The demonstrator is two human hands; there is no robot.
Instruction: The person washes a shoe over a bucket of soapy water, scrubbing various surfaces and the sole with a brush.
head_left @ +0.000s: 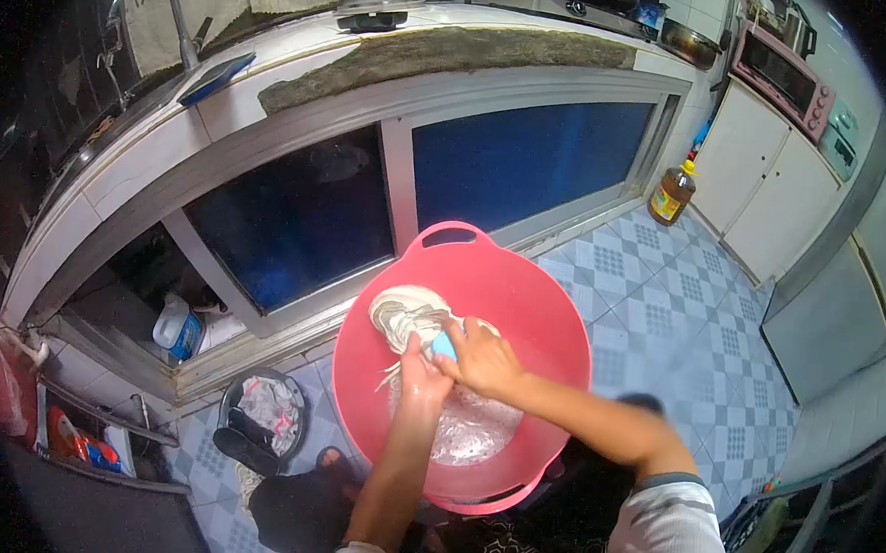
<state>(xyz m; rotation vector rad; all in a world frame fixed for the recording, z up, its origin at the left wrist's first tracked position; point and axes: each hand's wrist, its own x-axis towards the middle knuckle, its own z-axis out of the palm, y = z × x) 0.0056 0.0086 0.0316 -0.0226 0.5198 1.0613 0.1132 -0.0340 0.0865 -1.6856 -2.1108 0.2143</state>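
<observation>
A white shoe (408,315) with loose laces is held over a large pink tub (550,332). My left hand (424,376) grips the shoe from below, its fingers partly hidden. Just to the right, my right hand (487,359) is closed round a light blue object (444,346), perhaps a brush, pressed against the shoe. Soapy water (470,428) lies in the bottom of the tub beneath both hands.
A dark bin (294,439) with crumpled wrappers stands left of the tub. Under the counter is a white and blue bottle (178,329). An oil bottle (672,193) stands by the white cabinet (769,178). A faucet (180,32) is at upper left.
</observation>
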